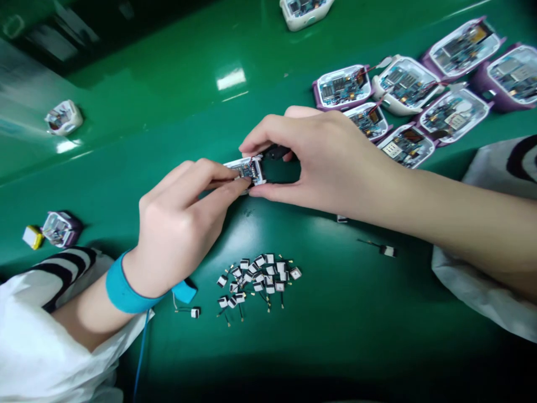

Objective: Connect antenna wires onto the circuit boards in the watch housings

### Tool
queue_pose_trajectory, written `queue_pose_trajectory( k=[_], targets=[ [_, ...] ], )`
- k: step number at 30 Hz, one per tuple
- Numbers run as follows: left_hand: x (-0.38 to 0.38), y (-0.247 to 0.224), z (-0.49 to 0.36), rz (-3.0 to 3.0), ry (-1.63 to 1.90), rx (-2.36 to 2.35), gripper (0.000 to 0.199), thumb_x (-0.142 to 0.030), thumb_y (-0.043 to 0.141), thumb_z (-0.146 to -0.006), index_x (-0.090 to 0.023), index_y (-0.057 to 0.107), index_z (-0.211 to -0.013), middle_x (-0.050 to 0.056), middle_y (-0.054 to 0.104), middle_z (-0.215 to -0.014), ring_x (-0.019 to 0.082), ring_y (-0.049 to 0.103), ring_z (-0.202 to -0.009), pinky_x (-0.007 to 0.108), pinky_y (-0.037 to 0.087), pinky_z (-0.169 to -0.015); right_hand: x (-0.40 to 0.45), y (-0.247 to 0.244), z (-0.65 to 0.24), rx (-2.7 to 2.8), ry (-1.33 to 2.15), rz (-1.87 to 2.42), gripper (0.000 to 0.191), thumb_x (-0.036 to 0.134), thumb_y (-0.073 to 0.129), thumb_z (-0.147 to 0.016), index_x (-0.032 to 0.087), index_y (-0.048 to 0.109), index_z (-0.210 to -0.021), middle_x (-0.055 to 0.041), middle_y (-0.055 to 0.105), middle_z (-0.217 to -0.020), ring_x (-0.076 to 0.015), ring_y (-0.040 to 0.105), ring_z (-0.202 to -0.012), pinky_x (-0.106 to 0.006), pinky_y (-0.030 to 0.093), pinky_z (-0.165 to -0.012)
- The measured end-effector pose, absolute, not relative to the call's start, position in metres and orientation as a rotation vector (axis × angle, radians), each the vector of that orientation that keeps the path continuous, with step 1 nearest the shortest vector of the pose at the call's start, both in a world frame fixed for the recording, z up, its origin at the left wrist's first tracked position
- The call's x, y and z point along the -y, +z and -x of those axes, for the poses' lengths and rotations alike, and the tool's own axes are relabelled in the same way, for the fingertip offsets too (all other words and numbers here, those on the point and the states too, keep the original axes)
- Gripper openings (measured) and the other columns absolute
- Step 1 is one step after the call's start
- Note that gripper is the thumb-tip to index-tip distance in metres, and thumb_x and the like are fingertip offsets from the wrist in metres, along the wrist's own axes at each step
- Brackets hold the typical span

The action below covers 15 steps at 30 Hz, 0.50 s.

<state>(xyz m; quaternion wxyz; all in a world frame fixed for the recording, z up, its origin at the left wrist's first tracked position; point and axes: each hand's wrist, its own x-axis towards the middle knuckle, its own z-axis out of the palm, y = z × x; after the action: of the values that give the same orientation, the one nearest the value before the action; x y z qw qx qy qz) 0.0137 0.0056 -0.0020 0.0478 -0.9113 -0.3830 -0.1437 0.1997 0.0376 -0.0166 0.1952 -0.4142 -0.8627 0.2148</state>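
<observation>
A small open watch housing [251, 169] with a white rim and a circuit board inside is between my two hands above the green table. My right hand [331, 154] is closed on it, thumb at the near side and index finger at the far side. A small black piece [276, 152] shows by the right fingers; its kind is unclear. My left hand [184, 212] is closed, thumb and index fingertip pressed together on the board. Whether a small part lies under these fingertips is hidden. Nearer me lies a pile of small white-and-black modules [258, 274] with short black leads.
Several open watch housings [455, 115], purple and white, stand grouped at the right. Others [62, 116] stand far left and at the top. A yellow-edged block [32, 237] lies beside a purple housing [61, 228]. A blue wrist strap [126, 285] with a cord [141, 355] circles my left wrist.
</observation>
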Motion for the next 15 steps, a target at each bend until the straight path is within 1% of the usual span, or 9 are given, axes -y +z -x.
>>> queue_pose_trajectory(
  k=[2,3,4,5,6,7,10,13,15],
  targets=[
    [-0.006,-0.003,-0.014,2.752,-0.476,1.152,0.013,-0.018,0.054,-0.081,-0.019,0.062,-0.091,0.001,0.063,-0.085,0.014,0.057,-0.073,0.026,0.047,-0.060,-0.036,-0.016,-0.201,2.401,0.630,1.133,0.043,0.042,0.061,-0.072,0.019,0.047,-0.106,-0.0016,0.057,-0.103,-0.0178,0.053,-0.096,-0.031,0.046,-0.077],
    [-0.006,-0.003,-0.014,2.744,-0.487,1.150,0.012,-0.018,0.055,-0.081,-0.020,0.062,-0.091,0.001,0.063,-0.085,0.014,0.057,-0.072,0.025,0.047,-0.060,-0.036,-0.016,-0.203,2.373,0.646,1.126,0.039,0.042,0.055,-0.076,0.019,0.045,-0.107,-0.0022,0.056,-0.105,-0.0172,0.052,-0.098,-0.031,0.046,-0.079],
    [-0.006,-0.003,-0.014,2.745,-0.486,1.157,0.012,-0.019,0.054,-0.081,-0.021,0.061,-0.091,0.000,0.063,-0.085,0.013,0.057,-0.072,0.025,0.047,-0.060,-0.035,-0.015,-0.204,2.339,0.659,1.123,0.031,0.040,0.048,-0.082,0.019,0.044,-0.105,-0.0025,0.055,-0.106,-0.0162,0.052,-0.099,-0.031,0.045,-0.080],
    [-0.005,-0.002,-0.014,2.752,-0.476,1.173,0.012,-0.019,0.053,-0.082,-0.022,0.061,-0.091,0.000,0.063,-0.085,0.013,0.057,-0.073,0.025,0.047,-0.061,-0.035,-0.014,-0.206,2.307,0.666,1.125,0.023,0.035,0.039,-0.086,0.020,0.044,-0.102,-0.0024,0.054,-0.104,-0.0151,0.052,-0.099,-0.031,0.045,-0.081],
    [-0.005,-0.002,-0.014,2.762,-0.462,1.191,0.013,-0.019,0.051,-0.083,-0.023,0.061,-0.091,0.000,0.063,-0.086,0.013,0.057,-0.074,0.025,0.047,-0.062,-0.034,-0.012,-0.208,2.285,0.664,1.124,0.018,0.030,0.033,-0.089,0.020,0.045,-0.097,-0.0026,0.053,-0.101,-0.0142,0.052,-0.098,-0.031,0.045,-0.081],
    [-0.005,-0.001,-0.014,2.776,-0.439,1.212,0.015,-0.019,0.049,-0.084,-0.023,0.061,-0.092,0.000,0.063,-0.087,0.013,0.057,-0.074,0.025,0.047,-0.063,-0.034,-0.011,-0.210,2.279,0.650,1.119,0.019,0.027,0.029,-0.089,0.020,0.046,-0.092,-0.0031,0.053,-0.098,-0.0137,0.052,-0.096,-0.031,0.045,-0.080],
    [-0.005,-0.002,-0.013,2.788,-0.452,1.225,0.017,-0.021,0.046,-0.086,-0.023,0.062,-0.091,0.000,0.063,-0.085,0.013,0.057,-0.073,0.025,0.046,-0.062,-0.034,-0.006,-0.214,2.277,0.551,1.085,0.020,0.027,0.034,-0.088,0.019,0.051,-0.083,-0.0049,0.053,-0.091,-0.0143,0.052,-0.090,-0.030,0.045,-0.078],
    [-0.005,-0.004,-0.013,2.779,-0.500,1.189,0.017,-0.021,0.046,-0.085,-0.022,0.063,-0.091,0.000,0.063,-0.082,0.013,0.056,-0.072,0.024,0.045,-0.060,-0.031,-0.002,-0.215,2.251,0.480,1.071,0.019,0.030,0.042,-0.086,0.019,0.058,-0.084,-0.0043,0.054,-0.087,-0.0143,0.052,-0.085,-0.030,0.044,-0.074],
    [-0.006,-0.005,-0.012,2.767,-0.509,1.153,0.017,-0.021,0.047,-0.085,-0.021,0.063,-0.090,0.000,0.063,-0.082,0.013,0.055,-0.070,0.024,0.045,-0.060,-0.028,-0.002,-0.214,2.234,0.508,1.089,0.017,0.028,0.046,-0.084,0.018,0.060,-0.084,-0.0026,0.056,-0.082,-0.0125,0.054,-0.077,-0.028,0.045,-0.068]
  ],
)
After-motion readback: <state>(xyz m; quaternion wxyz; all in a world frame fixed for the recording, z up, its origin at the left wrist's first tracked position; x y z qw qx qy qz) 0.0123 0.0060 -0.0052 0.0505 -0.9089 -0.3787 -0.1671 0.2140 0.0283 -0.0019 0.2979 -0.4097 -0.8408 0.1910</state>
